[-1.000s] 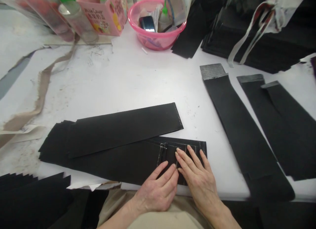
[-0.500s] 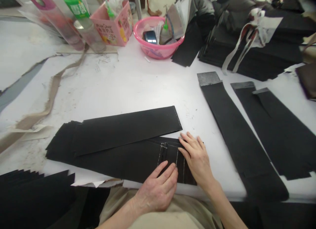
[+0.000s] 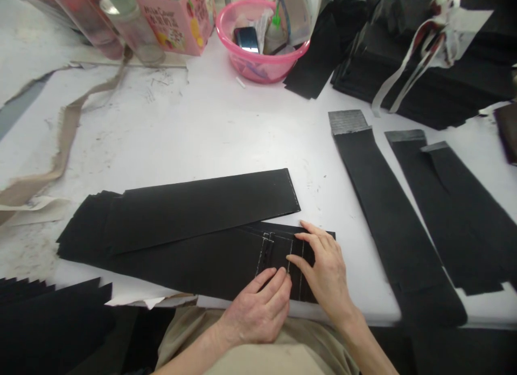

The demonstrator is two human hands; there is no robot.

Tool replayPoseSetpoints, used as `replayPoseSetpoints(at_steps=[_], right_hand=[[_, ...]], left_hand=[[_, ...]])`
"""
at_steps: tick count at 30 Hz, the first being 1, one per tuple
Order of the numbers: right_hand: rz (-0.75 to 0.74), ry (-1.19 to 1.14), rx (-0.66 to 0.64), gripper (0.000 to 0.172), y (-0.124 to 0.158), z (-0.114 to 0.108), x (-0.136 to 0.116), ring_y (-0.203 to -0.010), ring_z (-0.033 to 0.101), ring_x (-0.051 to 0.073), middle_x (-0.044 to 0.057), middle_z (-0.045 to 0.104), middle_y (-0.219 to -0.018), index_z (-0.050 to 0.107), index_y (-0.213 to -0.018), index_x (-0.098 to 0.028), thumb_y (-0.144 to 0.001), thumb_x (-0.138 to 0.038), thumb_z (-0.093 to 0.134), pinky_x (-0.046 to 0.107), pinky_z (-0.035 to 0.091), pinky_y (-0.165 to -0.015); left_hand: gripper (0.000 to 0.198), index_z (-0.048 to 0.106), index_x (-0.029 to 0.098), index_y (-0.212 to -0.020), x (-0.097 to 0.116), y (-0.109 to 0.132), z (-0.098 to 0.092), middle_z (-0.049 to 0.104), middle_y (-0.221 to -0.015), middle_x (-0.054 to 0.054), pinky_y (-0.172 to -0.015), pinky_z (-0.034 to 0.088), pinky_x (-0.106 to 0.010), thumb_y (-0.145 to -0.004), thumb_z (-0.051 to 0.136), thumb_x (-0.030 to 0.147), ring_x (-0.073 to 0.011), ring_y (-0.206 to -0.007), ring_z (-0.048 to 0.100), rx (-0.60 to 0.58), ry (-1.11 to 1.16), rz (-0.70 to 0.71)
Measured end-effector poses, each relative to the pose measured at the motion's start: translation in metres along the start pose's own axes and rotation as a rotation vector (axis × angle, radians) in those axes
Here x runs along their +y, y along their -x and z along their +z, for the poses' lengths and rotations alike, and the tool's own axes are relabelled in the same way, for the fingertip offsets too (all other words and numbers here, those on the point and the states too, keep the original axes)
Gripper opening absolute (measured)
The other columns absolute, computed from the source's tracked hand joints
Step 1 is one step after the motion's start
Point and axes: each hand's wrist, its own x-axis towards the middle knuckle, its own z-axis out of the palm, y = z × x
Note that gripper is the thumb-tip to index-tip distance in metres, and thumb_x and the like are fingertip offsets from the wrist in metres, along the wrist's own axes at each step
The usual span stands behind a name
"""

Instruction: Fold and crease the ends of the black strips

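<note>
A long black panel point(image 3: 194, 262) lies along the table's front edge, with pale lines and a narrow raised strip point(image 3: 268, 248) across its right end. My left hand point(image 3: 258, 307) is closed at the near edge there, thumb and bunched fingertips on the material beside the strip; what lies under the fingers is hidden. My right hand point(image 3: 325, 264) rests over the panel's right end, fingers spread and thumb apart near a pale line. Another black panel point(image 3: 210, 205) overlaps the first at an angle, on top of a fanned stack point(image 3: 83, 219) at the left.
Black strips point(image 3: 375, 186) with grey ends lie to the right. Behind them sits a tied black stack point(image 3: 412, 73). A pink basin point(image 3: 262, 68) holds a phone and a bottle. A pink box point(image 3: 173, 19) and a clear jar point(image 3: 135, 30) stand at back left.
My right hand's thumb has moved down and away from its fingers, over the panel. My left hand stays nearly in place. The view has tilted down slightly.
</note>
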Motion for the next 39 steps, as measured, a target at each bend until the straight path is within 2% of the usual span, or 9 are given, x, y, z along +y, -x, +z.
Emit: replayPoseSetpoints(at_steps=[5, 12, 17, 22, 25, 27, 32, 35, 39], right_hand=[[0.044, 0.006, 0.055, 0.035, -0.007, 0.004, 0.002, -0.117, 0.051, 0.027, 0.001, 0.058, -0.130, 0.056, -0.101, -0.025, -0.076, -0.025, 0.081, 0.044, 0.037, -0.097], [0.026, -0.049, 0.189, 0.014, -0.012, 0.007, 0.005, -0.109, 0.055, 0.025, 0.003, 0.064, -0.119, 0.060, -0.104, -0.024, -0.091, -0.026, 0.064, 0.043, 0.042, -0.093], [-0.066, -0.037, 0.264, 0.016, 0.010, -0.005, 0.003, -0.113, 0.055, 0.023, 0.005, 0.065, -0.117, 0.062, -0.110, -0.022, -0.098, -0.021, 0.051, 0.043, 0.041, -0.100], [-0.212, 0.035, 0.169, 0.024, 0.046, 0.000, 0.000, -0.119, 0.053, 0.022, 0.004, 0.065, -0.120, 0.062, -0.118, -0.021, -0.097, -0.014, 0.053, 0.041, 0.045, -0.099], [-0.268, 0.092, 0.146, 0.030, 0.053, 0.007, 0.001, -0.123, 0.050, 0.024, 0.005, 0.063, -0.126, 0.059, -0.125, -0.020, -0.096, -0.014, 0.053, 0.044, 0.044, -0.101], [-0.307, 0.127, 0.148, 0.030, 0.054, 0.010, 0.003, -0.125, 0.049, 0.025, 0.006, 0.062, -0.129, 0.059, -0.125, -0.019, -0.096, -0.014, 0.053, 0.047, 0.043, -0.103], [-0.380, 0.147, 0.093, 0.027, 0.059, 0.006, 0.001, -0.127, 0.049, 0.025, 0.007, 0.062, -0.129, 0.063, -0.118, -0.016, -0.097, -0.009, 0.047, 0.049, 0.042, -0.107], [-0.398, 0.171, 0.084, 0.030, 0.066, 0.003, -0.002, -0.126, 0.051, 0.025, 0.006, 0.062, -0.129, 0.063, -0.119, -0.017, -0.099, -0.010, 0.043, 0.049, 0.042, -0.108], [-0.450, 0.205, 0.079, 0.031, 0.078, 0.004, -0.003, -0.125, 0.053, 0.025, 0.006, 0.064, -0.127, 0.062, -0.123, -0.015, -0.097, -0.010, 0.046, 0.047, 0.039, -0.112]], left_hand=[[0.024, 0.066, 0.006, -0.107, 0.001, 0.000, -0.001, 0.063, -0.121, -0.013, -0.105, 0.046, -0.043, -0.092, 0.050, 0.016, -0.0306, -0.123, 0.052, -0.015, -0.002, -0.011], [0.027, 0.062, 0.007, -0.114, 0.001, -0.004, -0.013, 0.061, -0.118, -0.013, -0.107, 0.045, -0.043, -0.094, 0.046, 0.010, -0.0271, -0.118, 0.054, -0.074, 0.000, -0.029], [0.030, 0.062, 0.005, -0.116, 0.004, -0.005, -0.016, 0.062, -0.117, -0.012, -0.108, 0.044, -0.043, -0.093, 0.043, 0.010, -0.0272, -0.117, 0.055, -0.056, 0.016, -0.041], [0.025, 0.064, 0.012, -0.108, 0.004, -0.008, -0.020, 0.064, -0.112, -0.010, -0.111, 0.041, -0.045, -0.091, 0.046, 0.012, -0.0241, -0.114, 0.056, -0.068, 0.119, -0.125], [0.021, 0.065, 0.015, -0.101, -0.004, -0.019, -0.027, 0.066, -0.108, -0.007, -0.111, 0.040, -0.040, -0.092, 0.046, 0.011, -0.0199, -0.112, 0.058, -0.112, 0.174, -0.150], [0.023, 0.063, 0.015, -0.106, -0.014, -0.029, -0.029, 0.066, -0.112, -0.005, -0.112, 0.039, -0.038, -0.094, 0.044, 0.011, -0.0178, -0.113, 0.058, -0.132, 0.150, -0.170], [0.027, 0.057, 0.007, -0.120, -0.036, -0.052, -0.019, 0.060, -0.129, -0.011, -0.110, 0.038, -0.040, -0.098, 0.043, 0.014, -0.0230, -0.124, 0.051, -0.198, -0.100, -0.042], [0.027, 0.058, 0.007, -0.119, -0.039, -0.057, -0.015, 0.060, -0.128, -0.010, -0.109, 0.038, -0.040, -0.097, 0.044, 0.014, -0.0243, -0.123, 0.052, -0.244, -0.143, -0.003], [0.027, 0.059, 0.007, -0.119, -0.038, -0.058, -0.018, 0.059, -0.129, -0.010, -0.110, 0.036, -0.043, -0.096, 0.045, 0.012, -0.0254, -0.124, 0.050, -0.260, -0.137, -0.003]])
